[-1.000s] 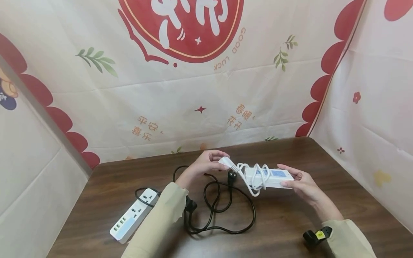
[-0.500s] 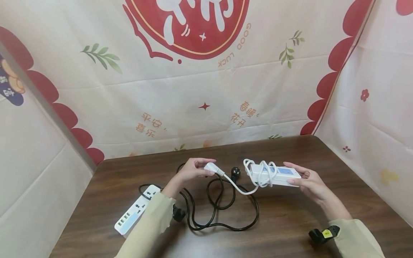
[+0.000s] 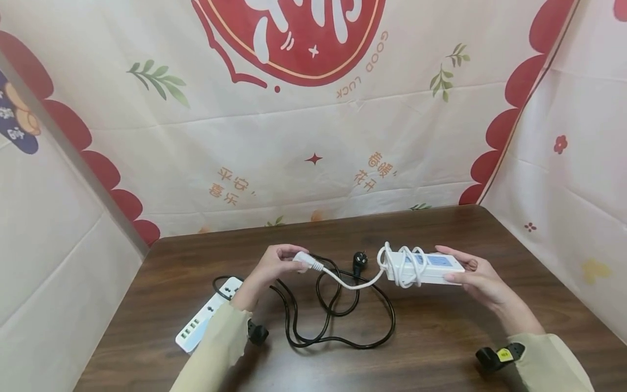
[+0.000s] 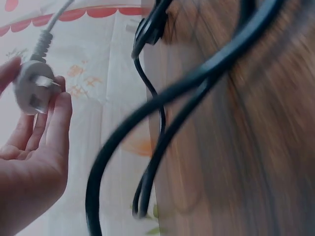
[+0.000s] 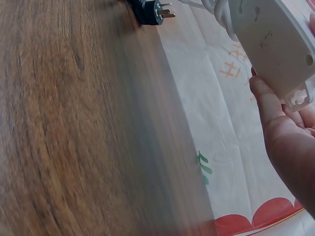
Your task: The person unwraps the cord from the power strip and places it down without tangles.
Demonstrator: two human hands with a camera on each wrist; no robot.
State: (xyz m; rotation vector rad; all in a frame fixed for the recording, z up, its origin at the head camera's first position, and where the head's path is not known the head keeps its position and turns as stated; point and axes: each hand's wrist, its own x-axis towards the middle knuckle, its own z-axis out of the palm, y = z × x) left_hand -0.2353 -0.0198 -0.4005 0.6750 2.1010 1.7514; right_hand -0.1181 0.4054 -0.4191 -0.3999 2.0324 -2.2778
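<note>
My left hand (image 3: 274, 265) pinches a white plug (image 3: 305, 262) between thumb and fingers; its metal prongs show in the left wrist view. From the plug a white cord (image 3: 350, 285) sags across to a white power strip (image 3: 438, 262), where the rest of it is wound in several loops. My right hand (image 3: 485, 277) grips that strip by its right end, above the table. In the right wrist view the strip's plain underside (image 5: 275, 44) faces the camera. Below and between the hands lies a black cable (image 3: 338, 340) with a black plug (image 3: 360, 260).
Partly behind the left forearm, a second white power strip (image 3: 201, 318) lies on the brown wooden table (image 3: 421, 348). Its black cable loops across the middle of the table. Printed cloth walls (image 3: 274, 141) stand at the back and both sides.
My left hand has moved left and slightly down with the white plug, drawing a length of cord off the wound strip. The right hand holds the strip at nearly the same place.
</note>
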